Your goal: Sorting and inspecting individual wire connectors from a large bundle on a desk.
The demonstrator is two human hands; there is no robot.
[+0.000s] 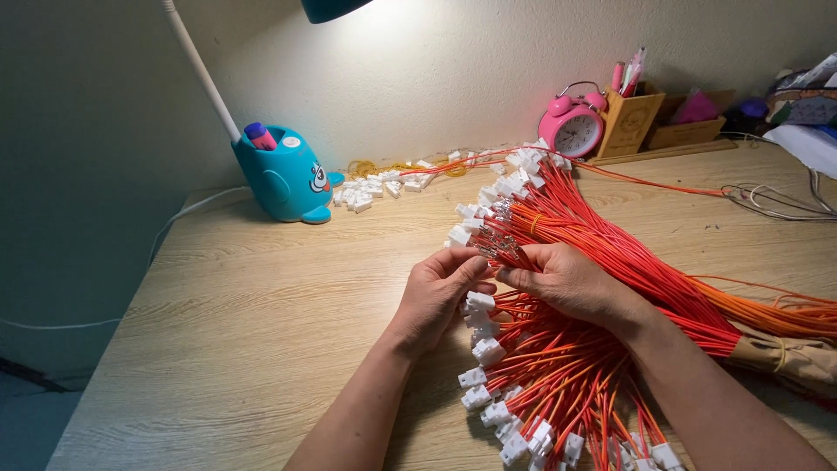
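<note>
My view: light wooden desk (261, 305), grain running left-right. Big bundle of red-orange wires (610, 262) with white connectors lies centre to 3 o'clock. Loose white connectors (375, 190) heaped at 12. Teal lamp base (288, 179) at 11. Pink alarm clock (571, 126), wooden pen holder (629, 120) at 1. Grey cables (772, 201) at 2.

Both bare forearms reach forward, converging at the middle. The left hand (436, 292) is curled, thumb against forefinger in a pinch. The right hand (571, 283) lies palm down, fingers pinched toward the left.
</note>
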